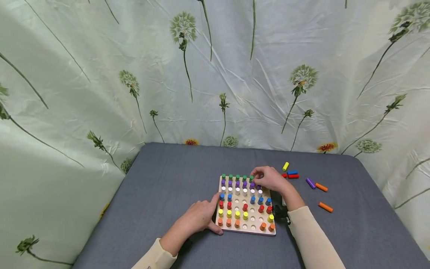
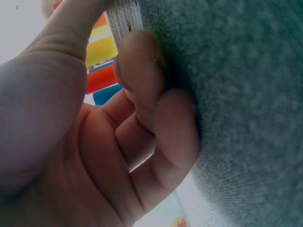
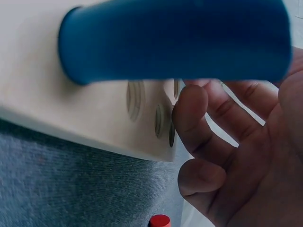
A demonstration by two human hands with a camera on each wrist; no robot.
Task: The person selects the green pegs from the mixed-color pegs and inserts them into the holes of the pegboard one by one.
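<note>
A wooden pegboard (image 1: 248, 201) holds upright pegs in coloured rows. My left hand (image 1: 201, 215) holds its left side, the thumb at the front corner and the index finger along the edge. In the left wrist view that hand's other fingers (image 2: 177, 137) are curled beside the board's edge. At the back row, my right hand (image 1: 268, 178) pinches a green peg (image 1: 251, 179), the rightmost green one visible. A blue peg (image 3: 175, 40) fills the top of the right wrist view and partly hides the right hand (image 3: 236, 137); its grip is hidden there.
Loose pegs lie right of the board: a yellow peg (image 1: 285, 166), a blue peg (image 1: 292, 172), a red peg (image 1: 293, 176), a purple peg (image 1: 310, 183) and two orange pegs (image 1: 321, 187). A flowered curtain (image 1: 215, 74) hangs behind the grey table (image 1: 168, 179).
</note>
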